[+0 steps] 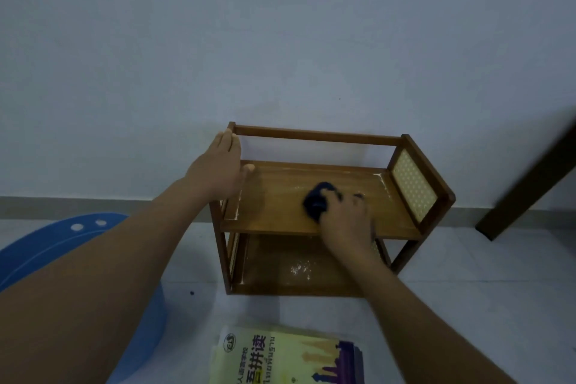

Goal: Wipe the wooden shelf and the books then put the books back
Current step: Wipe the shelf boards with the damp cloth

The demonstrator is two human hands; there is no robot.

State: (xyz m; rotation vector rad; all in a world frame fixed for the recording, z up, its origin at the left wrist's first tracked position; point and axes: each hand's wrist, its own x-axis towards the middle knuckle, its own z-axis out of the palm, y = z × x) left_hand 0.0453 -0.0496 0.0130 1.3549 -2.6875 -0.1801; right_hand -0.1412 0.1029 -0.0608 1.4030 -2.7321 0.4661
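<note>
Right hand (346, 218): fingers curled over a dark cloth (318, 199), pressing it onto the upper board of the wooden shelf (274, 206), right of the board's middle. Left hand (219, 170): fingers straight and together, laid flat against the left side panel near its top rear corner, thumb resting at the board's left end. Shelf: small, two tiers, standing on the pale tiled floor (467, 305) with its back against the wall (280, 40); a rail runs across the top rear; the right side panel (413, 187) carries a woven cane insert. Both boards hold no books; the lower board (296, 271) shows pale specks near its middle. Book (286, 358): yellow cover with purple figures, lying flat on the floor in front of the shelf, cut off by the lower edge. Blue round object (62, 237): on the floor to the left, partly behind the left forearm. Dark wooden leg (530, 178): slanting at far right, near the shelf's right end but apart from it. Bare floor lies between shelf and book.
</note>
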